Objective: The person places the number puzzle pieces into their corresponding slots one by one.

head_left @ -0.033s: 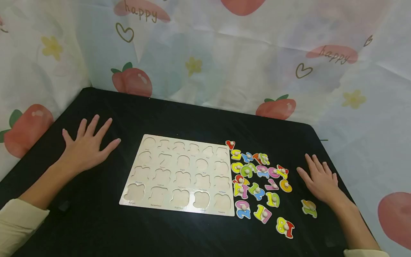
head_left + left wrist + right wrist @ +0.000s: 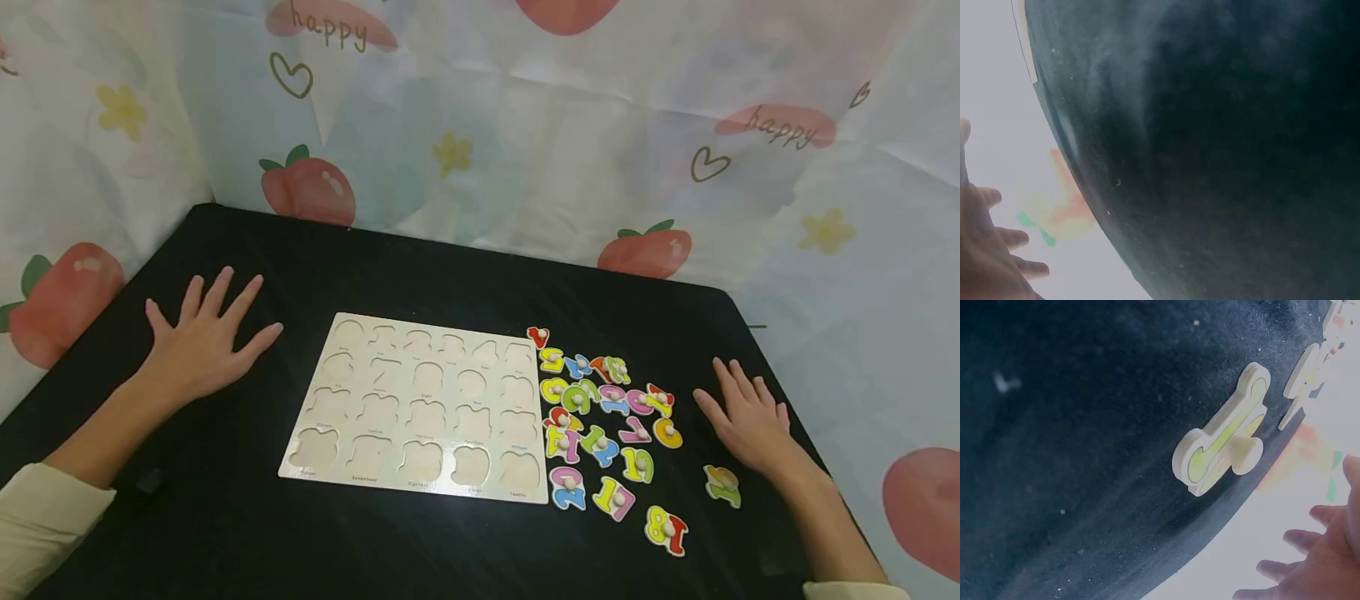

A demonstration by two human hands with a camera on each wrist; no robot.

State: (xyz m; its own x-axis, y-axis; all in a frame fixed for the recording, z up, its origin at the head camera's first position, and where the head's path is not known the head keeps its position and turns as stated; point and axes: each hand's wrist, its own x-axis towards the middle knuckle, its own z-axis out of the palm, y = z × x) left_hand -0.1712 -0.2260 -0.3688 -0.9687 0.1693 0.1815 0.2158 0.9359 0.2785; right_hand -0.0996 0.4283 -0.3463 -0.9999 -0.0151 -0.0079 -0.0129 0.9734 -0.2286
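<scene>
My left hand (image 2: 193,354) lies with fingers spread on the black table, left of a pale wooden number puzzle board (image 2: 442,492). At the right side my right hand (image 2: 750,421) rests flat, its fingers straight and holding nothing. Nearest to it is a green and yellow number piece (image 2: 722,486) with a round knob. That same piece (image 2: 1225,434) shows large in the right wrist view, beyond the fingers (image 2: 1300,540). Several more knobbed number pieces lie along the board's right edge, among them a yellow and red 18 (image 2: 666,531). The board's recesses hold no pieces.
Some pieces overlap, such as the green number piece (image 2: 576,400) in the cluster. A red piece (image 2: 537,337) touches the board's upper right corner. Fruit-printed cloth (image 2: 480,167) hangs behind and beside the table (image 2: 420,550).
</scene>
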